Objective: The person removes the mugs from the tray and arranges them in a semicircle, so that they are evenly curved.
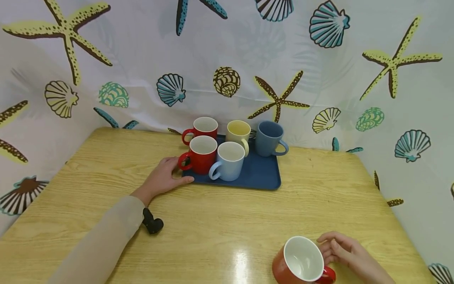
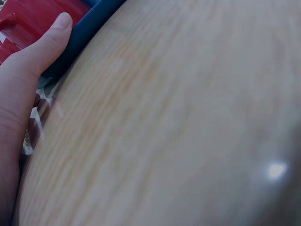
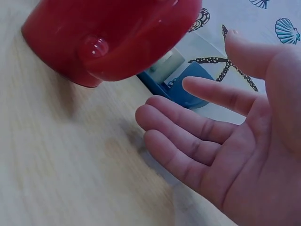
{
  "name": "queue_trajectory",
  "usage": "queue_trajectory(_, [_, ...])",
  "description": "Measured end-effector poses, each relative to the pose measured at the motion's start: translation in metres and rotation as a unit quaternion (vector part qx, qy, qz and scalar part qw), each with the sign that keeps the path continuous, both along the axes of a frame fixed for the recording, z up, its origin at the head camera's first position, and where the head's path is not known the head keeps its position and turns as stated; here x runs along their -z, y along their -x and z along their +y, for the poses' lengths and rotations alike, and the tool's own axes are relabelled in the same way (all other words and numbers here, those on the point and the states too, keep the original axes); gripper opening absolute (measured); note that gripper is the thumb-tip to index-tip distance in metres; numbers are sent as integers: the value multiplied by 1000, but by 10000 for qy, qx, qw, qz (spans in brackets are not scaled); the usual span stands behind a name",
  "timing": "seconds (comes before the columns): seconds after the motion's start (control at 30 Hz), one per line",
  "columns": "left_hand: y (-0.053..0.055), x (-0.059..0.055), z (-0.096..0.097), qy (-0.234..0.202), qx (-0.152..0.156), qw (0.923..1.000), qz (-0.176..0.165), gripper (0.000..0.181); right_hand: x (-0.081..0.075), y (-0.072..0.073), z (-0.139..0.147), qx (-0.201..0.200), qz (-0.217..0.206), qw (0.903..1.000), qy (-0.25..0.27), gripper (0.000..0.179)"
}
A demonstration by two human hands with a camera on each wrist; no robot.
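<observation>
My left hand [image 1: 164, 175] holds the left front corner of a blue tray [image 1: 260, 173], its thumb [image 2: 54, 40] lying along the rim beside a red mug [image 1: 203, 157]. The other fingers reach along the tray's left side, partly hidden behind that mug's handle. Also on the tray are a second red mug [image 1: 205, 127], a yellow mug [image 1: 238, 130], a light blue mug [image 1: 230, 163] and a darker blue mug [image 1: 268, 138]. At the front right, my right hand [image 1: 342, 250] is open, palm toward an orange-red mug [image 3: 113, 33] on the table, fingers apart from its handle.
The wooden table [image 1: 213, 221] runs back to a white cloth [image 1: 142, 47] printed with shells and starfish, which also hangs along both sides. A small black object [image 1: 152, 223] shows at the left wrist.
</observation>
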State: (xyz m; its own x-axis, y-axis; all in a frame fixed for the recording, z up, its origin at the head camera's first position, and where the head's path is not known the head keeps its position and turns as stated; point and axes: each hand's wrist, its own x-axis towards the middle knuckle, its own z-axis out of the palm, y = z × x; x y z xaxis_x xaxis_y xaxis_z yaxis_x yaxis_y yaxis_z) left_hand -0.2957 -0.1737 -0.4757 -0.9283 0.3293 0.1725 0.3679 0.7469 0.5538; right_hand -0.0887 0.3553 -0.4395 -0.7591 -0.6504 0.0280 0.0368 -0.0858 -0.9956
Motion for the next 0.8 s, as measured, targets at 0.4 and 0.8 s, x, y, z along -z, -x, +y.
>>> queue_trajectory(0.4, [0, 0, 1, -42, -90, 9999, -67, 87, -16, 31, -10, 428, 325, 9966, -625, 33])
queue_trajectory(0.8, [0, 0, 1, -91, -70, 9999, -102, 88, -41, 75, -19, 698, 619, 9901, -1046, 35])
